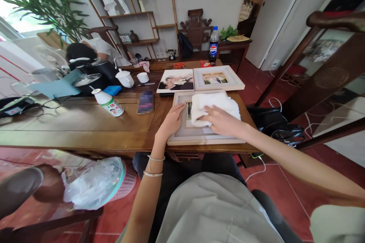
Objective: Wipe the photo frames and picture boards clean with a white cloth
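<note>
A light wooden picture frame (pixel 199 141) lies flat near the front edge of the table. My left hand (pixel 172 122) holds its left side, with the fingers over the rim. My right hand (pixel 219 119) is closed on a folded white towel (pixel 216 102), which rests on the frame and covers most of the small picture inside. Just behind are a second framed photo (pixel 215 78) and a white-edged picture panel (pixel 176 80), side by side. A blurred purple-blue phone-shaped object (pixel 145 102) lies left of my left hand.
Left on the wooden table (pixel 134 136) are a white drink bottle (pixel 107 102), a white teapot (pixel 124 78) and a white cup (pixel 143 77). A cola bottle (pixel 213 47) stands at the back. Another person (pixel 98 47) leans over the far left end. A bag-lined basket (pixel 128 176) stands below.
</note>
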A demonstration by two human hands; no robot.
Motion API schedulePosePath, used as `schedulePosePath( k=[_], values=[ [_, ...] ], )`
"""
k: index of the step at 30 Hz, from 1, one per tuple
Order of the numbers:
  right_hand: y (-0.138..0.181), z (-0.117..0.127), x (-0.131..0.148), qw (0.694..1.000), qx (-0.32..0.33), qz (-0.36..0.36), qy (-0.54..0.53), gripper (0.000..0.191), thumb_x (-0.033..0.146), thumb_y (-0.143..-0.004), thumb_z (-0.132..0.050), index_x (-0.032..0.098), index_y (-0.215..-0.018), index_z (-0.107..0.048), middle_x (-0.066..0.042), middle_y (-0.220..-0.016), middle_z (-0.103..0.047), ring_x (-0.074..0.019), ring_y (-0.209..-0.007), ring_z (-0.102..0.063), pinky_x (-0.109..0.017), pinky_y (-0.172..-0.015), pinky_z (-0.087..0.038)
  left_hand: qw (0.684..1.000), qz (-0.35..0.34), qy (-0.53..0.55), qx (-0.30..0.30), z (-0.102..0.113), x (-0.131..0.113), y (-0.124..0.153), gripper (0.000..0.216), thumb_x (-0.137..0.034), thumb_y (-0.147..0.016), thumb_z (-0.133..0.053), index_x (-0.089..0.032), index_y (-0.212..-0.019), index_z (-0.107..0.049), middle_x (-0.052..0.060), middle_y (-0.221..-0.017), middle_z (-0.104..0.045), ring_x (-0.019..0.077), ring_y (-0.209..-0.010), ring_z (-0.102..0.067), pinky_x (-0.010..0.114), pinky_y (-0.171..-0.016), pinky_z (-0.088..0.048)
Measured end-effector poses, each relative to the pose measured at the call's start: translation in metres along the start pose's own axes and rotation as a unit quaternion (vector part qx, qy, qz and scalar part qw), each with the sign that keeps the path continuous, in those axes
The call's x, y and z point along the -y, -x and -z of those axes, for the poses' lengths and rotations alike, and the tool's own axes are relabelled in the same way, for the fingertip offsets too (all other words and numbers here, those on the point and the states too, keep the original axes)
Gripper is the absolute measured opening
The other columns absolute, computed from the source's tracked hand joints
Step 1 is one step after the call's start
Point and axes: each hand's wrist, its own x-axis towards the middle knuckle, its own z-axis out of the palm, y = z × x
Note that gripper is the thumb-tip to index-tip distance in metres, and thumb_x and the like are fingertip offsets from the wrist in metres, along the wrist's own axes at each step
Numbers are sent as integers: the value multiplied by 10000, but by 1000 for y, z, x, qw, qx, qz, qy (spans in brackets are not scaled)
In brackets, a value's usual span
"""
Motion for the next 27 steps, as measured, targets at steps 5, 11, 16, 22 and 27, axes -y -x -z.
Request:
schedulePosePath(
  k=[5,11,16,22,27],
  values=[
    [29,4,22,997,-4,64,-30,515,-18,-727,-467,175,-1164,-659,-115,-1355,-554,-256,-1293,-445,-475,-1095,-295,1000,14,-23,-10,1,-3,-8,401,-103,-891,-417,-105,-1253,-587,150,-1321,-579,254,-1273,-496,435,-1125,-364],
    [16,7,2,1000,-16,-2,-17,546,-14,-731,-484,201,-1209,-637,-133,-1242,-607,-265,-1130,-570,-422,-966,-437,999,-22,-34,-19,-1,1,-7,400,-103,-918,-382,-120,-1264,-582,142,-1322,-586,240,-1259,-514,451,-1102,-395],
    [-19,8,-26,992,-16,-109,67,534,-8,-752,-455,161,-1232,-619,-159,-1246,-605,-347,-1147,-530,-467,-901,-440,999,-25,-27,-37,-3,2,-7,381,-130,-944,-370,-108,-1247,-599,147,-1295,-606,233,-1249,-529,431,-1093,-412],
    [-34,-3,2,995,50,-82,37,497,-1,-762,-466,141,-1207,-634,-153,-1438,-475,-394,-1309,-378,-539,-970,-369,999,-22,-12,-40,-4,1,-8,368,-162,-952,-377,-115,-1230,-613,146,-1300,-611,243,-1246,-534,456,-1090,-406],
    [4,20,55,994,67,41,-81,411,22,-752,-479,190,-1062,-689,-103,-1165,-672,-294,-1091,-582,-389,-866,-438,999,-8,-5,-45,-3,2,-8,358,-140,-937,-391,-120,-1201,-632,130,-1280,-629,228,-1226,-551,427,-1085,-415]
  ],
)
